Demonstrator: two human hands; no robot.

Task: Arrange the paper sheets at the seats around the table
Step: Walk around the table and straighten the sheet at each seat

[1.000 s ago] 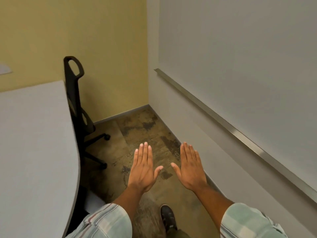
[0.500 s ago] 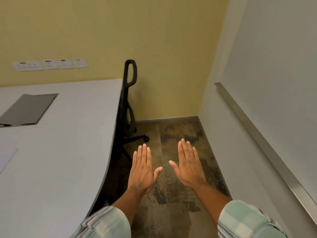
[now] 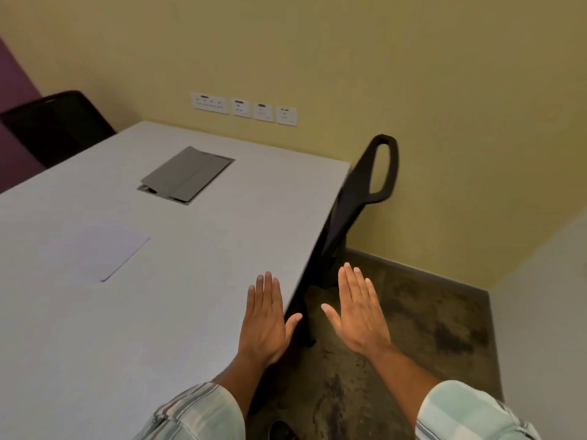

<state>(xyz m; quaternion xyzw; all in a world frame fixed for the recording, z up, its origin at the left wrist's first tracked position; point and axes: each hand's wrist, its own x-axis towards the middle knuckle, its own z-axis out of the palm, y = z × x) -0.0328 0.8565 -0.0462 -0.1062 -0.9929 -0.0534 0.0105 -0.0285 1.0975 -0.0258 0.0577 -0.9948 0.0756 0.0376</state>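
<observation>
A white paper sheet [image 3: 98, 249] lies flat on the pale grey table [image 3: 197, 265], left of centre. My left hand [image 3: 265, 322] hovers flat, palm down, over the table's right edge with its fingers straight and nothing in it. My right hand [image 3: 359, 312] is held the same way beside the table, above the floor, and is empty too. Both hands are well to the right of the sheet. A black chair [image 3: 359, 198] is pushed in at the table's right side, and a second black chair [image 3: 54, 122] stands at the far left.
A grey cable-box lid [image 3: 187, 173] is set into the tabletop near the far end. White wall sockets [image 3: 244, 108] sit on the yellow wall behind. A white wall [image 3: 546, 312] closes the narrow strip of dark mottled floor [image 3: 413, 328] on the right.
My view has swung left, from the corner and whiteboard wall to the table. The paper sheet, lid and far chair have come into view. Both hands stay flat and empty.
</observation>
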